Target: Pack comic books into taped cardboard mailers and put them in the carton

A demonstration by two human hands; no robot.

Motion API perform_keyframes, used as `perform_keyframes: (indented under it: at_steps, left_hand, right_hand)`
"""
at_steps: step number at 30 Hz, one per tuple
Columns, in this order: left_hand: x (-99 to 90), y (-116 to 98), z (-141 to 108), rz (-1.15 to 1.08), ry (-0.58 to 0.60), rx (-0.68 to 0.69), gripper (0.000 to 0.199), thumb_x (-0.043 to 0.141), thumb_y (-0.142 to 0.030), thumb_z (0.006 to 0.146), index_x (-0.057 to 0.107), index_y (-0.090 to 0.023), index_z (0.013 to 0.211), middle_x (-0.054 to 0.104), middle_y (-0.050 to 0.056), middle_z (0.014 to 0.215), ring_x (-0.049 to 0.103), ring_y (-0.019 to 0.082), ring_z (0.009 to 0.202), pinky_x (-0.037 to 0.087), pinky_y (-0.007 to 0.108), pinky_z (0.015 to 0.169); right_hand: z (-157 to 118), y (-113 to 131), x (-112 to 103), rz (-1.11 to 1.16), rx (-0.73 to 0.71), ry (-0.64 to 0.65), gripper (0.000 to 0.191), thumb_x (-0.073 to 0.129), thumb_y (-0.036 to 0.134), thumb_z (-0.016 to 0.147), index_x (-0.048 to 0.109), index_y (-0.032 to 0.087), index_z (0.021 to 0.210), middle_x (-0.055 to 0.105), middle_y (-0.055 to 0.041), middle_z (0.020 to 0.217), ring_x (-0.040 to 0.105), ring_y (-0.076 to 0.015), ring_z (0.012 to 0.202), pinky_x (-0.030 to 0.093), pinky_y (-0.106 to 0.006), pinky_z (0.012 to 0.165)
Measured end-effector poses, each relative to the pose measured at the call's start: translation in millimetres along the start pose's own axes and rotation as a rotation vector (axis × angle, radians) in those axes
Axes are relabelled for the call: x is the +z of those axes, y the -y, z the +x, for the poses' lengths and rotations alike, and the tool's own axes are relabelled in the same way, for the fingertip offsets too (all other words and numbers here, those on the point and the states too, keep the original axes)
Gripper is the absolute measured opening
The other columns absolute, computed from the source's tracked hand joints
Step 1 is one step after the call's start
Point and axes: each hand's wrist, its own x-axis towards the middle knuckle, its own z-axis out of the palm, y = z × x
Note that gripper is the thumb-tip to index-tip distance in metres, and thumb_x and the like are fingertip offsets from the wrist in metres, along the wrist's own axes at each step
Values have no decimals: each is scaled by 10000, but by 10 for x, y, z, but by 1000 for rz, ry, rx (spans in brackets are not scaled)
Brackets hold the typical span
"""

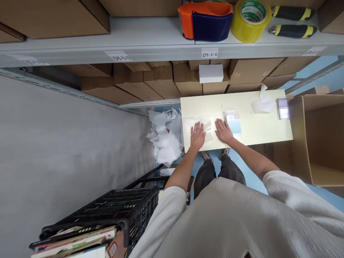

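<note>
My left hand (pixel 198 135) lies flat, fingers stretched out, on a clear plastic sheet or bag (pixel 206 125) at the left part of the pale yellow board (pixel 255 132). My right hand (pixel 223 131) rests with fingers extended toward the upper left, at the left edge of a light blue and white flat item (pixel 234 125). Whether that item is a booklet or a packet I cannot tell. Neither hand grips anything. Farther right on the board lie a curled piece of white paper (pixel 264 104) and a small purple and white item (pixel 283 109), which is blurred.
Torn white paper (pixel 168 143) fills a spot left of the board. An open cardboard box (pixel 322 136) stands at the right. A shelf above holds an orange and blue tape dispenser (pixel 206 21), yellow tape (pixel 248 27) and two black-yellow cutters (pixel 292 31). Black crate (pixel 142 204) with books sits lower left.
</note>
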Motion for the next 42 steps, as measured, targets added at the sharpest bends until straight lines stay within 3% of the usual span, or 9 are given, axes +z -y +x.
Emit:
perform_keyframes:
  at_steps: [6,9,12,19,25,29,35,42]
  left_hand:
    - [-47,63,62,-14,-65,33,574,325,-229,1114,503,-145,1653,459,157,1745,367,297,1657,245,534,1387]
    - [-117,147,71,-14,-52,74,554,368,-101,1058,628,-182,1540,662,149,1551,572,286,1478,414,461,1288]
    - [-218,270,6,14,-25,62,534,410,-28,1009,698,-200,1425,743,143,1373,666,288,1293,517,416,1156]
    - [-656,643,-327,100,-40,-74,454,424,-16,996,736,-209,1265,722,156,1299,644,319,1227,518,447,1068]
    - [-1243,1099,-645,194,-44,-257,510,384,-43,981,734,-213,1310,686,185,1353,577,381,1290,450,526,1081]
    - [-1527,1391,-879,227,-70,-374,496,374,-79,997,715,-194,1339,670,200,1377,559,394,1292,434,533,1069]
    - [-1695,1635,-1138,194,-113,-460,516,377,-85,992,688,-167,1396,649,232,1396,535,417,1336,410,573,1108]
    - [-1636,1892,-1245,173,-133,-524,480,350,-68,1006,681,-154,1343,633,233,1408,552,402,1325,465,527,1082]
  right_hand:
    - [57,81,-30,-21,58,42,750,330,327,1081,233,2,1750,222,-231,1826,158,-371,1714,67,-620,1391]
    - [79,135,-36,-41,77,69,750,363,305,1057,270,10,1740,227,-233,1826,155,-378,1712,78,-629,1383]
    - [91,163,-46,-57,89,99,757,399,296,1033,298,19,1730,220,-242,1825,162,-387,1707,93,-641,1375]
    - [172,225,-121,-88,78,106,731,462,264,992,380,28,1679,264,-274,1803,190,-411,1694,106,-680,1352]
    - [287,321,-143,-32,60,76,634,425,262,997,470,50,1593,291,-288,1786,192,-420,1689,124,-711,1334]
    - [361,346,-158,1,54,48,613,433,274,994,478,86,1576,308,-285,1780,203,-430,1683,104,-757,1311]
    - [479,515,-239,-56,22,92,593,391,289,1019,499,54,1553,281,-285,1789,173,-419,1694,125,-722,1328]
    - [658,895,-244,-18,-103,40,637,369,332,1051,450,86,1633,285,-254,1800,189,-426,1691,129,-715,1333]
